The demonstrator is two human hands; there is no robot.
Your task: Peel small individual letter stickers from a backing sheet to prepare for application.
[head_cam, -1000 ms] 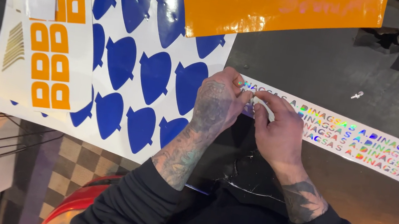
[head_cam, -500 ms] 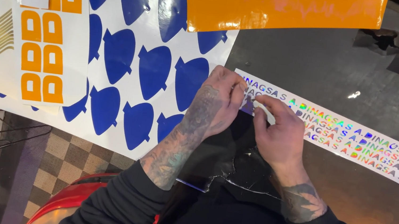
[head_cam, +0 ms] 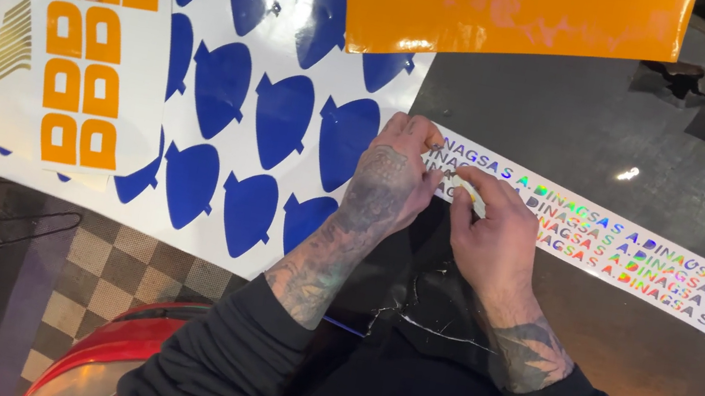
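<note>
My left hand (head_cam: 389, 180) and my right hand (head_cam: 490, 231) meet at the left end of a long white sticker strip (head_cam: 648, 257) with rainbow holographic lettering. It lies slanted on the dark table (head_cam: 574, 130). My left fingers pinch the strip's end. My right fingers pinch a small pale piece at the same spot; what it is I cannot make out. Both forearms are tattooed, with dark sleeves pushed up.
A large white sheet of blue shield-shaped stickers (head_cam: 281, 110) lies left of my hands, overlapped by a sheet of orange block letters (head_cam: 88, 68). An orange vinyl strip (head_cam: 517, 15) lies across the top. A red rounded object (head_cam: 97, 356) sits over checkered floor, bottom left.
The view has shifted slightly. My hands stay together at the strip's left end, with only small finger movements.
</note>
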